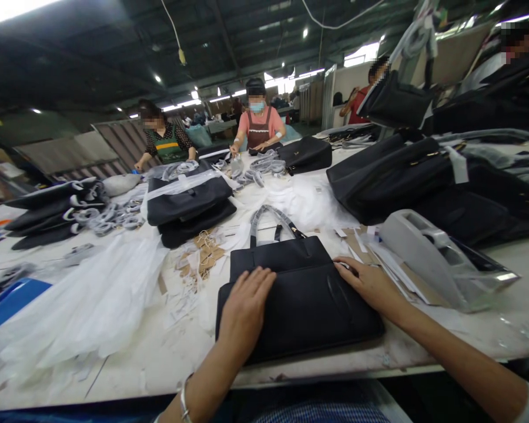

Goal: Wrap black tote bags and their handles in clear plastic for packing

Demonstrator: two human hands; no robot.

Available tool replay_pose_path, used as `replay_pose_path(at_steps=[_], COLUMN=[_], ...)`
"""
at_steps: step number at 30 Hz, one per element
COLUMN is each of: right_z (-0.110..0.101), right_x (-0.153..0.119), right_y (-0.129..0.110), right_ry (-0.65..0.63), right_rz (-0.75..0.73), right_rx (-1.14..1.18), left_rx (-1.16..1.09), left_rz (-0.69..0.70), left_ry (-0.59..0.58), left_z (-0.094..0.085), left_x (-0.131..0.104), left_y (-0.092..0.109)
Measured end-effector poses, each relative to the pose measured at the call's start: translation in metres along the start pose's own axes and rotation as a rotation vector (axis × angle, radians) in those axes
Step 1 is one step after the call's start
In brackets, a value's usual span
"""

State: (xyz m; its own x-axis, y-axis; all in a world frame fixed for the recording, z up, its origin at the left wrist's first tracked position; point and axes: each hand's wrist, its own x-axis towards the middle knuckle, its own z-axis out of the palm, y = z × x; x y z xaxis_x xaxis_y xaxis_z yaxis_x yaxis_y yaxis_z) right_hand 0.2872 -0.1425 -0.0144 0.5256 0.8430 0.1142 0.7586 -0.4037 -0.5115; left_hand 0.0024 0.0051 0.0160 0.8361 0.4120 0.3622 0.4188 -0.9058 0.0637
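A black handbag (pixel 304 294) lies flat on the table before me, its plastic-wrapped handles (pixel 271 218) pointing away. My left hand (pixel 247 302) rests on the bag's left side, palm down with fingers stretched out. At the bag's right edge is my right hand (pixel 368 282), thumb and fingers at the side near the top corner. Its fingers are partly hidden, and what they pinch, if anything, I cannot make out.
White plastic bags (pixel 92 299) spread at left; brown tags (pixel 205 252) lie behind. A grey tape dispenser (pixel 432 252) stands at right. Black bags (pixel 189 197) are stacked farther back, more (pixel 423 176) at right. Co-workers (pixel 260 120) work across the table.
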Motion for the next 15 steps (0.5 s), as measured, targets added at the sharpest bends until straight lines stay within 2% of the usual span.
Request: replay_pose_path(at_steps=[1, 3, 6, 7, 9, 12, 15], right_z=[-0.002, -0.008, -0.014, -0.015, -0.013, -0.008, -0.007], right_x=[-0.001, -0.01, -0.04, -0.052, -0.078, -0.104, -0.107], right_y=[0.0, 0.001, 0.009, 0.012, 0.016, 0.008, -0.014], right_ry=[0.015, 0.1, 0.288, 0.317, 0.274, 0.16, 0.102], right_rz=[-0.01, -0.073, -0.116, -0.054, 0.17, 0.498, 0.669], right_rx=[-0.006, -0.004, 0.084, 0.153, 0.378, 0.947, 1.503], left_rx=[-0.068, -0.134, -0.154, -0.16, -0.173, -0.198, -0.231], left_rz=[0.051, 0.063, 0.029, 0.026, 0.024, 0.006, -0.038], left_ry=[-0.04, -0.08, -0.07, -0.067, -0.062, -0.06, -0.068], left_z=[0.007, 0.02, 0.032, 0.033, 0.032, 0.027, 0.022], left_x=[0.002, 0.002, 0.0, -0.001, -0.003, -0.002, 0.001], left_y=[0.011, 0.027, 0.034, 0.033, 0.03, 0.027, 0.028])
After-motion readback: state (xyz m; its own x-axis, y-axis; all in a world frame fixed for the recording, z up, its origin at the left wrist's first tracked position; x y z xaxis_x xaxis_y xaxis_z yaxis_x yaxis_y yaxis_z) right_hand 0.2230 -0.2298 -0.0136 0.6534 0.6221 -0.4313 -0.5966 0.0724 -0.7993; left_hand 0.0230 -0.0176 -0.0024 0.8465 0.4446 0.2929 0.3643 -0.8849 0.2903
